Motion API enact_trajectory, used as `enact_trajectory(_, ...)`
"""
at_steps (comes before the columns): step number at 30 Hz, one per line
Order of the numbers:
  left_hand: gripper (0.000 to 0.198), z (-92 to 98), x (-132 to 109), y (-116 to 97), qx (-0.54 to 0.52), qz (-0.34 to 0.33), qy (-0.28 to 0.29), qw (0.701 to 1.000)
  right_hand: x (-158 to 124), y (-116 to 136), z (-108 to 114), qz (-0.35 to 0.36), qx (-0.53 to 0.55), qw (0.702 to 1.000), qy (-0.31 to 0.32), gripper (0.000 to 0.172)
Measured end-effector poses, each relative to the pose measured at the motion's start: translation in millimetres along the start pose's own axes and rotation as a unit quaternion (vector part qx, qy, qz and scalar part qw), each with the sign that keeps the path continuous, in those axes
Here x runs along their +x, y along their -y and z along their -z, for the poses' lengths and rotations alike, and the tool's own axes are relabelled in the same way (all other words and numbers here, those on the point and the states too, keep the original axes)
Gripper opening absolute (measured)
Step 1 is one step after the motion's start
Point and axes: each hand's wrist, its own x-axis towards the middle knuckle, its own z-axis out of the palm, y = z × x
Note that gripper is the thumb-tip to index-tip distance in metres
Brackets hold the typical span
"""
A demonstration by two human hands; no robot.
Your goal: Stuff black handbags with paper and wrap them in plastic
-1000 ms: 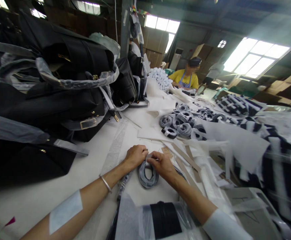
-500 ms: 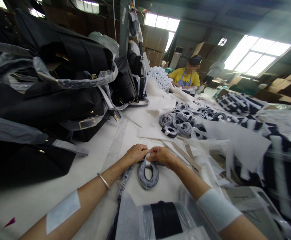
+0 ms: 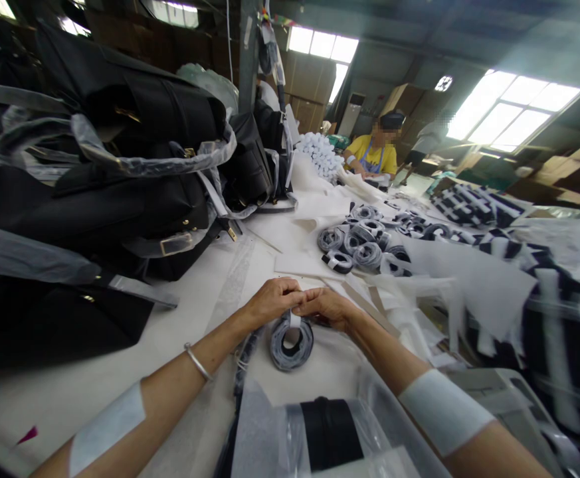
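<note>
Right hand [image 3: 323, 305] is pinching the white band [image 3: 295, 320] atop the coiled strap [image 3: 292, 360], can't tell about left hand [image 3: 274, 299]; slipping would be uncoiling it.

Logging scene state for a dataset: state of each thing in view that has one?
Coil: wound
White band: across coil's top
Left hand: fingers curled, grip hidden
Right hand: fingers bent at band, grip unclear
Other coils: wound, heaped
Bags: piled
Bag handle: wrapped in clear film
Bracelet: worn
</note>
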Motion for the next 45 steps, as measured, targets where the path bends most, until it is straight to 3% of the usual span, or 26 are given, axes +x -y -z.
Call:
enact_trajectory(5,0.027,6.4,-6.9,0.8,-0.067,0.022,0.017,0.997,-11.2,2.7,-7.6,0.048,0.001,0.999,-0.024,0.030)
enact_trajectory(9,0.037,16.1,-24.1,1.5,-0.087,0.080,0.087,0.989,-19.7,4.9,-8.2,0.102,-0.065,0.991,-0.064,0.030)
enact_trajectory(13,0.020,17.1,-39.9,-5.2,-0.087,0.117,0.133,0.980,-32.0,11.4,-10.7,0.125,-0.196,0.968,-0.096,0.022)
enact_trajectory(17,0.014,10.4,-45.6,-9.4,-0.102,0.128,0.135,0.977,-52.4,25.5,-21.4,0.176,-0.329,0.921,-0.113,0.008)
enact_trajectory(24,0.034,4.7,-56.9,-12.9,-0.144,0.124,0.153,0.970,-72.7,35.3,-38.5,0.245,-0.482,0.834,-0.110,0.018)
enact_trajectory(32,0.035,-8.6,-63.7,-5.7,-0.190,0.125,0.069,0.971,-76.5,24.3,-43.5,0.290,-0.618,0.716,-0.146,0.013)
enact_trajectory(34,0.035,-10.4,-63.2,-6.7,-0.208,0.134,0.052,0.968,-75.8,21.2,-43.4,0.299,-0.632,0.700,-0.148,0.012)
enact_trajectory(36,0.034,-11.6,-63.1,-9.1,-0.228,0.144,0.042,0.962,-75.4,19.8,-42.4,0.301,-0.627,0.703,-0.150,0.011)
enact_trajectory(41,0.034,-14.0,-63.9,-14.0,-0.282,0.174,0.042,0.942,-79.3,23.0,-40.2,0.269,-0.582,0.755,-0.139,0.016)
enact_trajectory(45,0.039,-13.9,-62.6,-10.9,-0.323,0.194,0.047,0.925,-85.9,20.6,-43.7,0.259,-0.589,0.758,-0.109,0.022)
